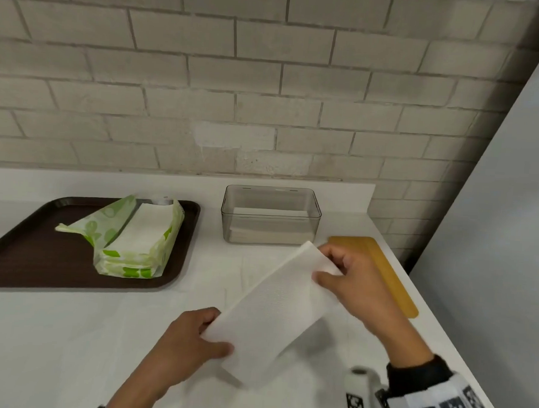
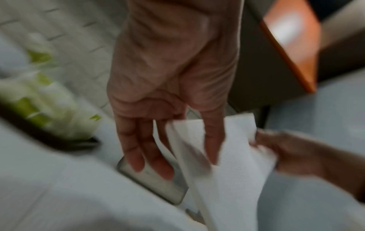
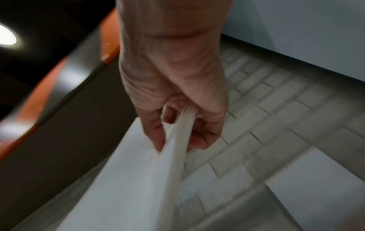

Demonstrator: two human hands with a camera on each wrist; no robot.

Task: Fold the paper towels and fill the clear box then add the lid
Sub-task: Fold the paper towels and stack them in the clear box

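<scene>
A white paper towel (image 1: 274, 308), folded into a long strip, hangs above the white counter between both hands. My left hand (image 1: 203, 335) pinches its near end and my right hand (image 1: 336, 271) pinches its far end. In the left wrist view the towel (image 2: 227, 156) runs between thumb and fingers, blurred. In the right wrist view the towel (image 3: 138, 179) is held by my right hand (image 3: 177, 132). The clear box (image 1: 270, 216) stands at the back with folded towels low inside it. Its yellow lid (image 1: 381, 267) lies flat to the right of the box.
A brown tray (image 1: 16, 251) at the left holds an opened green-and-white pack of paper towels (image 1: 133, 242). A brick wall runs behind the counter. The counter's right edge lies just past the lid. A white marked cylinder (image 1: 357, 395) shows near my right sleeve.
</scene>
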